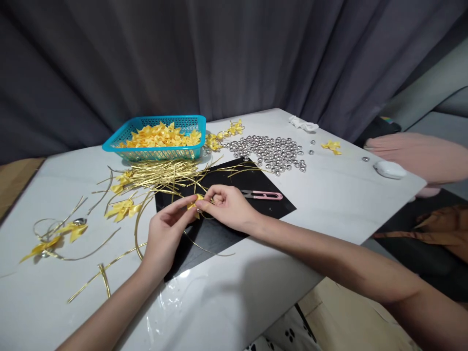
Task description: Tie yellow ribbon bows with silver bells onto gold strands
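Note:
Over the black mat (219,239) my two hands meet at a small yellow ribbon bow (191,206). My left hand (166,226) pinches its left side between thumb and fingers. My right hand (231,207) is closed at its right side, thumb and forefinger pressed together on it. A small silvery bead shows at the bow's lower edge, and gold cord (208,252) trails from around my fingers onto the mat. Most of the bow is hidden by my fingers. Pink-handled thread snips (268,195) lie just right of my right hand.
A turquoise basket (161,155) of yellow bows stands at the back left, with a bundle of gold cords (164,171) before it. Many silver beads (274,148) spread behind the mat. Finished-looking bows with cords (122,209) lie at left. A white computer mouse (390,169) sits near the right corner.

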Motion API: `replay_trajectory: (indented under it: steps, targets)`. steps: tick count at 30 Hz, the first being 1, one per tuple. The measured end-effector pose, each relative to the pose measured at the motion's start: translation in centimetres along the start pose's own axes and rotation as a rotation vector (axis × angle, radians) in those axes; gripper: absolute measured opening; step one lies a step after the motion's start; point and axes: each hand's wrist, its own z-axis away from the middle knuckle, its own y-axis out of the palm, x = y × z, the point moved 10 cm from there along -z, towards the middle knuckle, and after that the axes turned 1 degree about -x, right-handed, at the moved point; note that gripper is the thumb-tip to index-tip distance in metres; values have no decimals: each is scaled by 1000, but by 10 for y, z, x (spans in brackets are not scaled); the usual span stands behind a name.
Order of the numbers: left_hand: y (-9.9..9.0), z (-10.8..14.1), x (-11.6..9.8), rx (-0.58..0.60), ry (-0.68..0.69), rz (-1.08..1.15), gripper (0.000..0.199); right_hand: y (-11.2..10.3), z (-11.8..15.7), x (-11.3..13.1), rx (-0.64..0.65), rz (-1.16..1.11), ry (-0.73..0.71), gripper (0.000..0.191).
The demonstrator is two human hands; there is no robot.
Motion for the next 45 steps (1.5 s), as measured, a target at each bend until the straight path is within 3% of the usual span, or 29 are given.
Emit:
replay_trajectory:
  steps: [3,8,13,16,19,23,26,31,34,40,45]
  targets:
    - [-2,-1,0,-32,13,10,27,-9,0,12,-17,-2,-92,25]
    - [-11,-3,-1,-119,50,22,29,-4,-2,23,241,57,-73,26]
    - [-13,-2,-4,-152,79,33,37,-33,-8,39,238,-206,4,39]
    - [-7,-2,0,-106,36,-37,35,-39,-6,38,282,-383,130,37]
    - [-6,-3,1,-90,36,-62,32,-41,-2,42,333,-504,158,37]
    - [-7,-5,0,-72,48,-72,31,-62,-8,51,224,-584,43,40]
    - [0,-4,0,-10,34,-103,29,-67,-12,45,136,-473,7,41]
    - [10,1,-8,67,66,-92,27,-46,-9,43,96,-92,-102,54]
    - [8,2,-12,46,107,-69,23,-35,-2,43,56,-49,-101,57]
    - [-1,0,-3,-31,47,-150,25,-7,15,17,148,-421,292,45]
    - [-1,0,-2,-33,33,-158,28,7,25,9,236,-394,389,27]
